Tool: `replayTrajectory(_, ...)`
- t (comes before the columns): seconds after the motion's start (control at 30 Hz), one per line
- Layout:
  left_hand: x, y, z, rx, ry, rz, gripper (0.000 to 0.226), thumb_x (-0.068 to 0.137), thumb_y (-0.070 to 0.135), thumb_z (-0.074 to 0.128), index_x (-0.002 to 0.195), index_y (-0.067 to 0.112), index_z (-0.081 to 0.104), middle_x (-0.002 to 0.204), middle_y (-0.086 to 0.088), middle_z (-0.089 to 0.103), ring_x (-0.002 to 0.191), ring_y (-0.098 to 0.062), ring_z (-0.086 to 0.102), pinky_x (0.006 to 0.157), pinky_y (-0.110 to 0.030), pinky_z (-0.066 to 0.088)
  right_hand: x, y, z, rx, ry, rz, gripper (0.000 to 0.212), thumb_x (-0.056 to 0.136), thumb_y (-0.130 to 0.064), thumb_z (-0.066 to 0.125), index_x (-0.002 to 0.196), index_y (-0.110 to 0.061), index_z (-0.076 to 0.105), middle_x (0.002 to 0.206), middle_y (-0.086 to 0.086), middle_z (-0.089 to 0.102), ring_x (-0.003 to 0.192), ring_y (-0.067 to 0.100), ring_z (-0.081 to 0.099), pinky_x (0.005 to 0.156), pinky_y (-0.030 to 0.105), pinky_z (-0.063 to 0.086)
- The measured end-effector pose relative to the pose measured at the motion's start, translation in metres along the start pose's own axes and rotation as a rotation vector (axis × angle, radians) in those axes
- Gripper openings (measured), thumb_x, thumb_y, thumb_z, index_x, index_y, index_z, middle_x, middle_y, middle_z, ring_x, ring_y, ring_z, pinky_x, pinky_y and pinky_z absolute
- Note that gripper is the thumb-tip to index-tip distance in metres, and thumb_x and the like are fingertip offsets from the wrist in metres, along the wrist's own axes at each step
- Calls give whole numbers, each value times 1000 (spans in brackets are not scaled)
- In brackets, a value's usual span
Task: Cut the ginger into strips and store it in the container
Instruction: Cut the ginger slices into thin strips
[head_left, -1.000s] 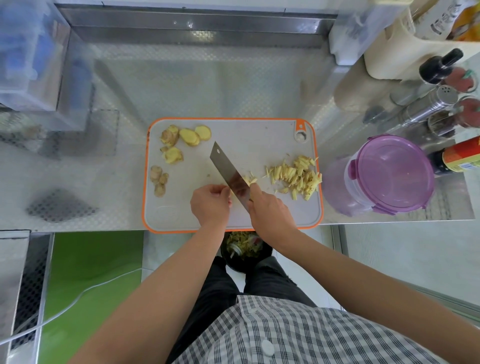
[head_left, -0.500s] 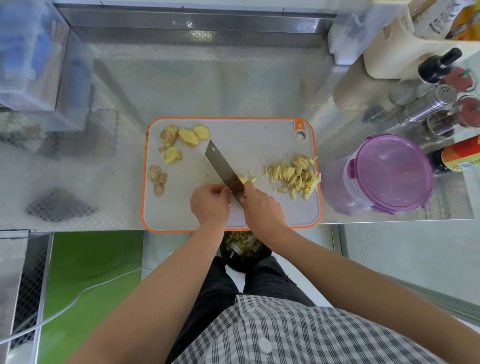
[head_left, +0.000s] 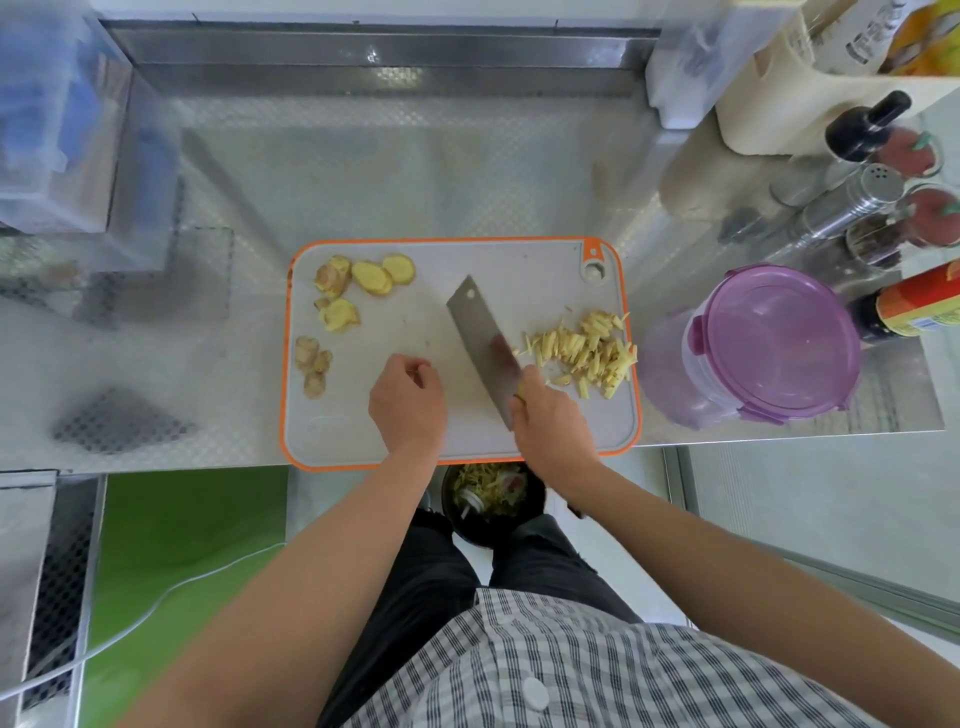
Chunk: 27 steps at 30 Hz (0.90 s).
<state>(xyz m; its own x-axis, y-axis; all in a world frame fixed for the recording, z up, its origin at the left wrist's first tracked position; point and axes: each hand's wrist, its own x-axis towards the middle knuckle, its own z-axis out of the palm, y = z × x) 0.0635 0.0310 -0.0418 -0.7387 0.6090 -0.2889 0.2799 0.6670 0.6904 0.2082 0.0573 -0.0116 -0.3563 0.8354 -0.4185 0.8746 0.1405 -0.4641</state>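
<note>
Right hand (head_left: 553, 423) clamped on knife (head_left: 480, 340) handle, blade held over cutting board (head_left: 519, 270). Left hand (head_left: 408, 397) loosely curled, nothing held. Ginger strips (head_left: 582, 348) piled at board's right edge; uncut ginger slices (head_left: 371, 275) at far-left corner. Strips judged light, stiff, scatter-prone: best scooped on blade. Lidded container (head_left: 769, 345) beside board.

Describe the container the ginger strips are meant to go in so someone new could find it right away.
Start at the orange-rimmed cutting board on the steel counter and look just past its right edge. The container stands there beside the pile of ginger strips. It is the only purple thing there: a round translucent tub with a clip-on lid, still closed, much wider than the bottles behind it.
</note>
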Motion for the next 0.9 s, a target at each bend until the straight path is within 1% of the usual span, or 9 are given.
replayTrajectory(0.1, 5, 4, 3, 65, -34, 79, 14, 93, 14, 52, 99, 10, 64, 93, -2, 63, 83, -17, 54, 72, -23, 34, 8, 12, -12, 84, 107, 94, 7, 98, -15, 38, 96, -9, 35, 71, 9, 46, 67, 30, 47, 56, 35, 35)
replayTrajectory(0.2, 19, 7, 0, 167, -3, 199, 16, 88, 13, 56, 103, 13, 63, 104, -7, 57, 91, -22, 54, 75, -26, 37, 12, 9, -13, 95, 74, 3, 11, 95, -12, 40, 88, -12, 32, 67, 7, 42, 62, 28, 42, 53, 33, 29)
replayTrajectory(0.23, 26, 10, -2, 229, 24, 257, 20, 86, 12, 58, 105, 13, 63, 107, -9, 54, 96, -25, 52, 78, -29, 38, 15, 7, -12, 81, 58, -29, 11, 95, -11, 40, 88, -12, 32, 67, 7, 43, 61, 28, 42, 52, 33, 29)
replayTrajectory(0.33, 58, 18, -13, 465, 79, 458, 35, 78, 7, 63, 113, 12, 60, 115, -13, 54, 108, -33, 47, 87, -39, 39, 30, 4, -17, 158, 87, 26, 8, 97, -13, 39, 91, -11, 34, 63, 6, 43, 52, 23, 40, 45, 31, 26)
replayTrajectory(0.4, 83, 19, -20, 613, 58, 569, 46, 71, 3, 63, 116, 10, 58, 126, -15, 53, 116, -37, 45, 93, -43, 34, 40, -1, -22, 185, 129, 17, 8, 98, -14, 40, 94, -9, 36, 62, 6, 43, 50, 21, 41, 43, 32, 27)
replayTrajectory(0.47, 105, 21, -24, 728, -1, 629, 55, 67, 2, 62, 121, 10, 55, 133, -16, 50, 121, -40, 43, 97, -46, 32, 47, -6, -24, 161, 123, -44, 9, 97, -13, 42, 97, -5, 39, 63, 10, 46, 54, 27, 45, 47, 37, 31)
replayTrajectory(0.53, 121, 26, -26, 865, -64, 672, 51, 70, 2, 62, 120, 10, 54, 122, -16, 54, 115, -38, 46, 92, -48, 37, 54, -11, -23, 155, 102, -69, 9, 95, -12, 42, 96, -3, 40, 61, 10, 44, 54, 30, 44, 48, 39, 33)
replayTrajectory(0.67, 139, 38, -33, 982, -95, 795, 28, 71, 5, 67, 99, 5, 62, 94, -18, 60, 96, -37, 52, 79, -44, 39, 67, -14, -18, 193, 98, -31, 11, 95, -12, 42, 98, -1, 42, 55, 7, 39, 48, 27, 39, 45, 34, 28)
replayTrajectory(0.9, 142, 35, -36, 933, -146, 856, 33, 57, 4, 75, 87, 2, 62, 81, -20, 57, 73, -37, 56, 64, -41, 44, 79, -15, -18, 189, 121, -46, 7, 94, -10, 45, 94, -4, 42, 51, -1, 33, 44, 19, 32, 44, 31, 23)
